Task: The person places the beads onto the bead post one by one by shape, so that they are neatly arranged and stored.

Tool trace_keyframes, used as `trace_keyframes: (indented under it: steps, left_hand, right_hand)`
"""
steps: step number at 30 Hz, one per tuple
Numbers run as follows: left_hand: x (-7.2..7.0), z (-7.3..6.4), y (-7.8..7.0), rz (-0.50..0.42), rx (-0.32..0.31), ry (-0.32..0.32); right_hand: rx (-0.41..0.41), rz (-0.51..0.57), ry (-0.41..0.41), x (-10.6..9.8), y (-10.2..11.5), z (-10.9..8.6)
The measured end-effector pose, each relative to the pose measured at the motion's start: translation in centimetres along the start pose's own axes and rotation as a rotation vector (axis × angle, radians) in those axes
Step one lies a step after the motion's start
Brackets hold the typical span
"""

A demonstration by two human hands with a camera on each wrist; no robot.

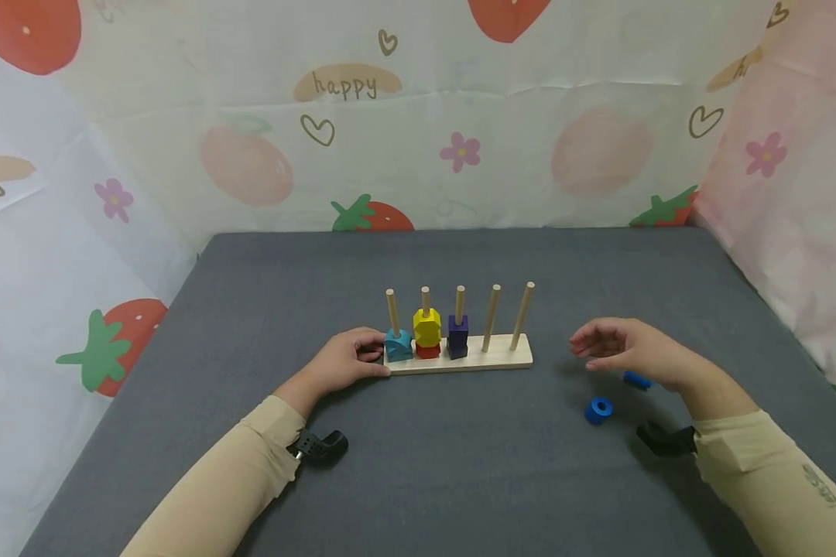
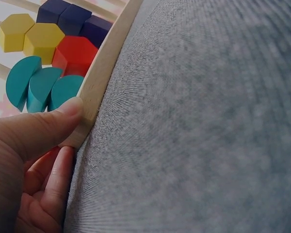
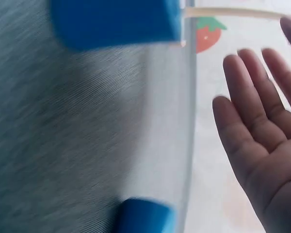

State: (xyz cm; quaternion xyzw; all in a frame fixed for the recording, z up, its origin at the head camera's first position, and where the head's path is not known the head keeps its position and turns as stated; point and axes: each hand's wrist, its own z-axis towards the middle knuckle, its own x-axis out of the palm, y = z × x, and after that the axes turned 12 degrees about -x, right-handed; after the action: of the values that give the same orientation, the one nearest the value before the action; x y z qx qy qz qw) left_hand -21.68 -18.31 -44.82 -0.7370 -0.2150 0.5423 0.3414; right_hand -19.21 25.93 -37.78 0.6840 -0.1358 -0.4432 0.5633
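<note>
A wooden peg board (image 1: pixel 474 362) with several upright pegs stands mid-table. My left hand (image 1: pixel 344 357) holds its left end, thumb on the front corner and fingers curled against the end. Teal half-round blocks (image 2: pixel 42 87) sit on the leftmost peg. Beside them, yellow hexagonal blocks (image 1: pixel 427 329) rest above a red one (image 1: pixel 428 352), then comes a stack of dark purple blocks (image 1: pixel 457 333). My right hand (image 1: pixel 634 348) hovers right of the board, fingers loosely spread, holding nothing. Below it lie a blue cylinder with a hole (image 1: pixel 594 418) and another blue block (image 1: pixel 637 380).
Grey cloth (image 1: pixel 460 464) covers the table. The two rightmost pegs (image 1: pixel 522 313) are bare. A printed curtain (image 1: pixel 425 155) hangs behind the table's far edge and along both sides. A black wrist device (image 1: pixel 323 449) is on each forearm.
</note>
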Motion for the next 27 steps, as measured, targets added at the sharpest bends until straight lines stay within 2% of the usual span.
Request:
trace_keyframes:
  steps: [5,13,18,27]
  left_hand:
    - [0.0,0.0,0.0,0.015,-0.009,0.002]
    - [-0.1,-0.1,-0.1,0.009,-0.021,0.008]
    - [0.0,-0.1,-0.1,0.002,-0.034,0.008]
    - [0.0,0.0,-0.1,-0.006,-0.04,0.007]
  right_hand:
    - [-0.003,0.054,0.09,0.2,-1.5,-1.0]
    - [0.054,0.088,0.215,0.8,-2.6,-1.9]
    - [0.027,0.084,0.277,1.0,-2.9,-2.1]
    - [0.06,0.095,0.308,1.2,-2.8,-1.9]
